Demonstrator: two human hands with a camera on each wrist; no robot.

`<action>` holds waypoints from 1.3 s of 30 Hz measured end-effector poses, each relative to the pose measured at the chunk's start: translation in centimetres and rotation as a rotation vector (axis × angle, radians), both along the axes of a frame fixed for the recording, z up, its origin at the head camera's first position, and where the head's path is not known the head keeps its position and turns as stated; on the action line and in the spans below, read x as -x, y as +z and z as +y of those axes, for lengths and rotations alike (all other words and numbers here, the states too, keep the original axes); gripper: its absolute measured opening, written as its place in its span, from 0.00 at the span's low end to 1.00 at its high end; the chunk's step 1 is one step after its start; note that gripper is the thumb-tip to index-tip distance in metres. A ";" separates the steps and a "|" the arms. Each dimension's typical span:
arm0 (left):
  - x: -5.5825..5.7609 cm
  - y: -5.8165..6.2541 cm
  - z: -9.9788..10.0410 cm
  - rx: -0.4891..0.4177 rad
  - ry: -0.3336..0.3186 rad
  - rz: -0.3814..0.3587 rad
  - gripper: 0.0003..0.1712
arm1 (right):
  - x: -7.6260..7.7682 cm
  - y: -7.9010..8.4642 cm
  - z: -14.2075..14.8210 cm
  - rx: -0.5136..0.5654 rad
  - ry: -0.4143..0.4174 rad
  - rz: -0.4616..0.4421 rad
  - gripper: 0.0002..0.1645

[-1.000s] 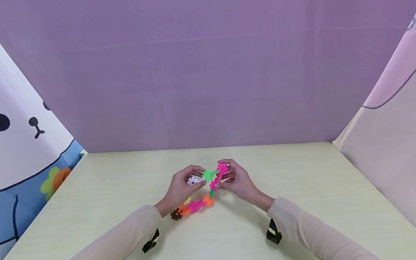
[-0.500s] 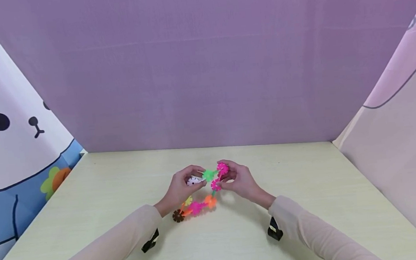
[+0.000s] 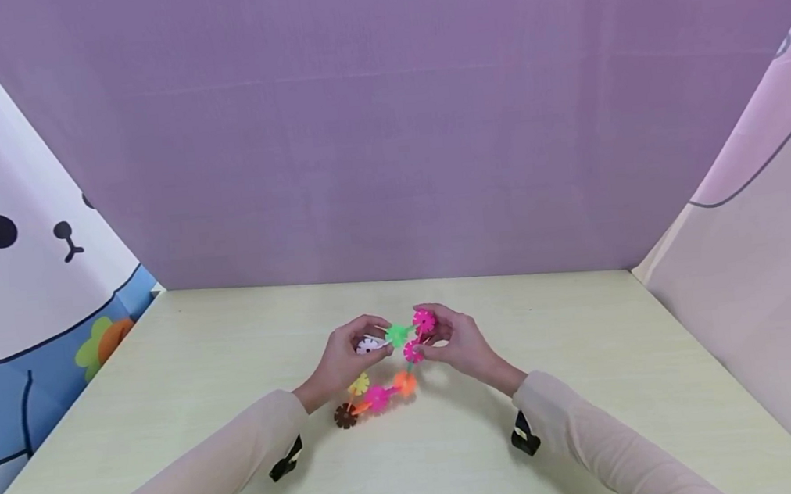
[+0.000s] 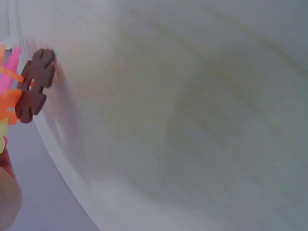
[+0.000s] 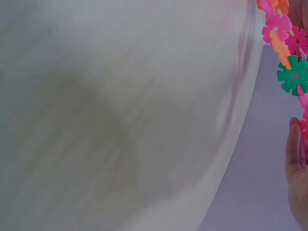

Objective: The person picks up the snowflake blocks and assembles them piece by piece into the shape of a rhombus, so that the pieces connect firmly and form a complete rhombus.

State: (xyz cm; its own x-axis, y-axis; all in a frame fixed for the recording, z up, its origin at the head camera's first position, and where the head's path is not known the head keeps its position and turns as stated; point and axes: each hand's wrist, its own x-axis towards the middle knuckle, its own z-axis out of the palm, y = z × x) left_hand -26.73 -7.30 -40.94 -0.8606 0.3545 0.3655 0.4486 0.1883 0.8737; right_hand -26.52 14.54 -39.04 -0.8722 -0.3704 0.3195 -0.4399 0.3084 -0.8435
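Between my hands is a chain of interlocking plastic snowflake discs in several colours. My left hand (image 3: 340, 359) pinches the white disc (image 3: 367, 346) at one end, beside a light green disc (image 3: 397, 335). With thumb and fingers, my right hand (image 3: 464, 344) grips the pink discs (image 3: 425, 321). Below them the chain curves left through an orange disc (image 3: 404, 383), a magenta disc (image 3: 377, 398) and a brown disc (image 3: 345, 416), with a yellow disc (image 3: 360, 384) near my left wrist. A dark green disc (image 5: 291, 79) shows clearly in the right wrist view. Fingers partly cover the held discs.
A pale wooden table (image 3: 415, 473) lies under the hands. Behind it rises a purple panel (image 3: 385, 122). Printed cartoon panels stand on the left (image 3: 17, 201) and right (image 3: 775, 229).
The hanging lower part of the chain has swung slightly right and toward me, showing more of the brown and yellow discs. Both hands stay nearly in place, still holding the chain.
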 end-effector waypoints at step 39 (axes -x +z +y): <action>-1.7 3.6 0.4 -0.070 0.076 -0.083 0.25 | -0.6 0.4 -0.1 0.055 0.038 -0.129 0.29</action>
State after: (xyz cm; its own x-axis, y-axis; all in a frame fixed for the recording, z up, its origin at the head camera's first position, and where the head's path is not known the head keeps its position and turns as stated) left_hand -25.07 -6.88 -37.30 -0.9124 0.2629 0.3136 0.3611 0.1568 0.9192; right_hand -25.93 14.39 -38.64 -0.8929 -0.3893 0.2260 -0.3371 0.2455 -0.9089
